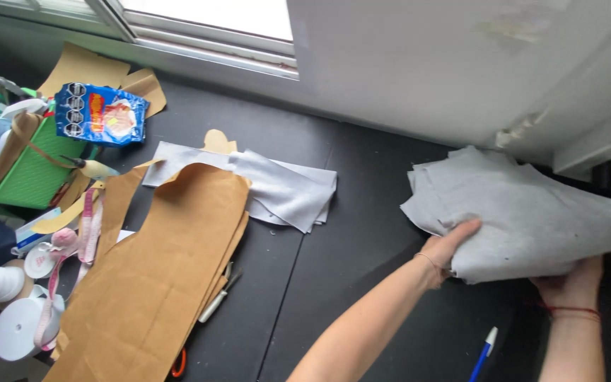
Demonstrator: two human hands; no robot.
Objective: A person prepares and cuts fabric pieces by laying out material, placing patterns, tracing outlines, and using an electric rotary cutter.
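Brown paper patterns point(157, 276), a green basket point(33, 177) — a blue pen point(484, 351).

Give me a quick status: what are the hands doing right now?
Left hand grips the near edge of the grey fabric stack. Right hand supports it from beneath. Blue pen lies on the black table, below the stack.

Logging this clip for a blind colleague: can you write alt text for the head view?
Both hands, left hand and right hand, hold a stack of grey fabric pieces over a black table. To the left lie brown paper patterns, more grey cloth and a green basket.
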